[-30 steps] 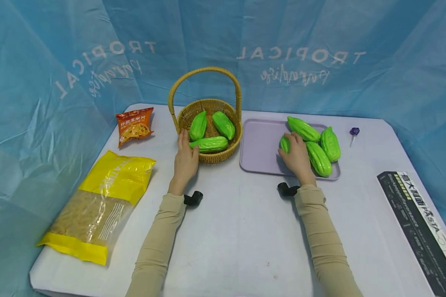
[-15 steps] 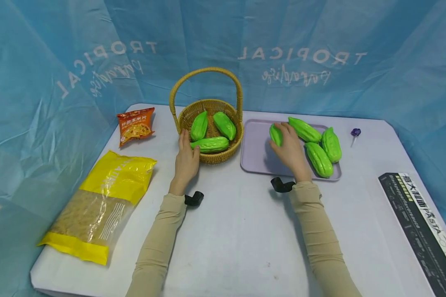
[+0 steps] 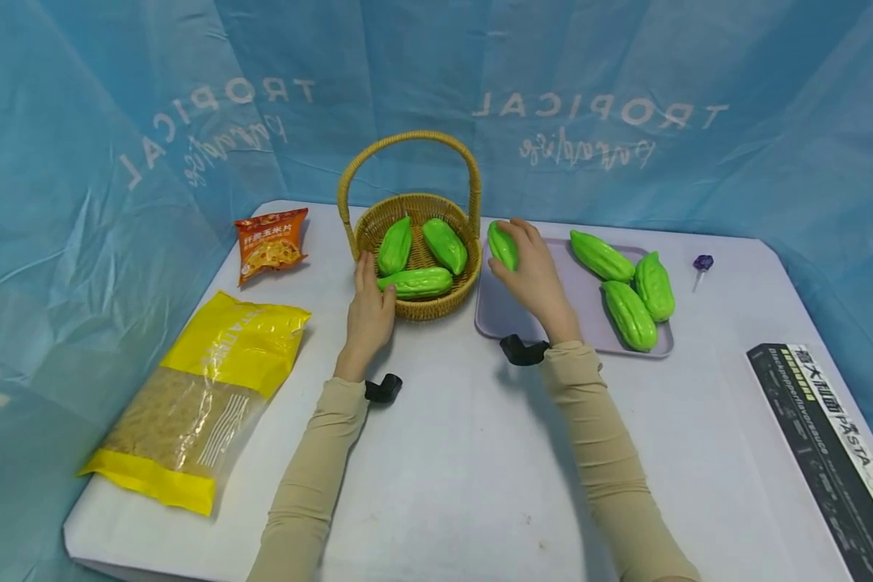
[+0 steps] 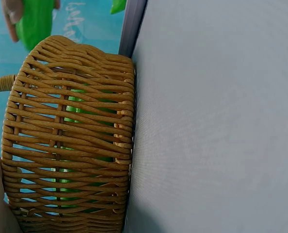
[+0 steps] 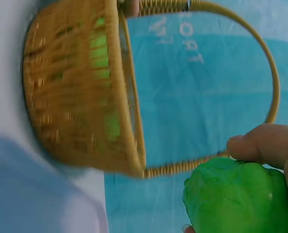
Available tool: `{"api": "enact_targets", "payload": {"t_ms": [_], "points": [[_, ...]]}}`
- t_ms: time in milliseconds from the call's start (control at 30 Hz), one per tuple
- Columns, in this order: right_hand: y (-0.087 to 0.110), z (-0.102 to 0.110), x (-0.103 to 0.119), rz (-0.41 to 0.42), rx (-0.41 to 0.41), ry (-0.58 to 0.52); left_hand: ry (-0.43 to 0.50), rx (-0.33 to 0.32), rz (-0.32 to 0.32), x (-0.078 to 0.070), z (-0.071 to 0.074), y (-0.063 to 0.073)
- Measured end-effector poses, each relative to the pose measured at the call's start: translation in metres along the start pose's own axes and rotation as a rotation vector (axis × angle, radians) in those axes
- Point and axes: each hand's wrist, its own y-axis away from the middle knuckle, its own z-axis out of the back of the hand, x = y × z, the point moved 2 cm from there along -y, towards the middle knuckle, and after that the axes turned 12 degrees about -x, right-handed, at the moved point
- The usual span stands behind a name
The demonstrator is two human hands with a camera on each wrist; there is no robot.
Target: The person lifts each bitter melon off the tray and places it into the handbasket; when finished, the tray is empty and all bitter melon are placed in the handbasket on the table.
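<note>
My right hand [image 3: 533, 272] grips a green bitter melon [image 3: 503, 246] above the left end of the lilac tray [image 3: 512, 311], just right of the wicker basket [image 3: 428, 309]. In the right wrist view the thumb lies along the near side of this bitter melon [image 5: 238, 196]. Three more bitter melons lie inside the basket, among them one at the front [image 3: 418, 282]. My left hand [image 3: 369, 317] rests against the basket's left side, its fingers fairly straight at the rim. The left wrist view shows the woven wall [image 4: 69, 141] and only a bit of that hand.
Three bitter melons, one of them nearest the front [image 3: 630, 316], lie on the tray's right part. A lollipop [image 3: 702, 267] and a black pasta box [image 3: 822, 453] are at right. At left lie an orange snack bag [image 3: 272, 244] and a yellow pasta bag [image 3: 200, 396]. The basket's handle [image 3: 411, 137] arches high.
My right hand has lifted the bitter melon off the group on the tray and carried it left, towards the basket. The left hand has stayed at the basket.
</note>
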Motion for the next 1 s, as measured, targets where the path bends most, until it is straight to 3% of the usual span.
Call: {"api": "enact_targets", "payload": {"t_ms": [267, 667, 1000], "points": [[-0.010, -0.031, 0.027, 0.086, 0.073, -0.007, 0.011, 0.003, 0.002, -0.001, 0.001, 0.000], [-0.040, -0.064, 0.049, 0.038, 0.212, -0.009, 0.004, 0.009, 0.008, -0.001, 0.002, 0.001], [-0.048, -0.085, 0.046, -0.005, 0.257, 0.003, 0.001, 0.003, 0.000, -0.002, 0.002, 0.001]]}}
